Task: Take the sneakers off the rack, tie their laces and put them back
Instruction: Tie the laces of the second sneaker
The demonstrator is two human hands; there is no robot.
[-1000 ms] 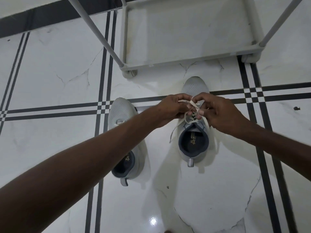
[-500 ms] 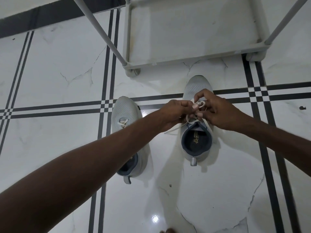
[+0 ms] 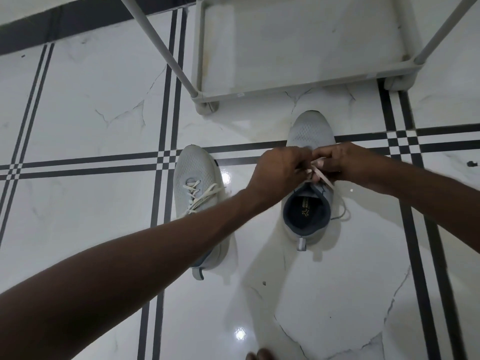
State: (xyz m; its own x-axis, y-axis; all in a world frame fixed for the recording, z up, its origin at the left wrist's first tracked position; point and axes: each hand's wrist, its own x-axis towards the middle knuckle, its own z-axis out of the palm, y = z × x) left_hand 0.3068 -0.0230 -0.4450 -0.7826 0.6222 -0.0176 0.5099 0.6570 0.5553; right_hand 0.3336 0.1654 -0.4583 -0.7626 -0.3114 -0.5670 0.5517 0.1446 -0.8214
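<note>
Two light grey sneakers stand side by side on the tiled floor, toes pointing at the rack. The right sneaker [image 3: 310, 131] has its white laces [image 3: 320, 178] pinched between both my hands above its tongue. My left hand [image 3: 280, 170] and my right hand [image 3: 340, 161] touch fingertip to fingertip over the laces, and one lace end trails down the shoe's right side. The left sneaker [image 3: 193, 172] lies partly under my left forearm; its laces lie loose across the top.
The grey shoe rack [image 3: 298, 87] stands just beyond the sneakers, its bottom shelf bare and its slanted poles rising at both corners. White marble tiles with black stripes surround the shoes. Toes of my foot [image 3: 259, 355] show at the bottom edge.
The view has shifted so shoes and hands sit further right. My hands have stayed on the right sneaker's laces, closing tighter together, and a lace end now hangs on the shoe's right.
</note>
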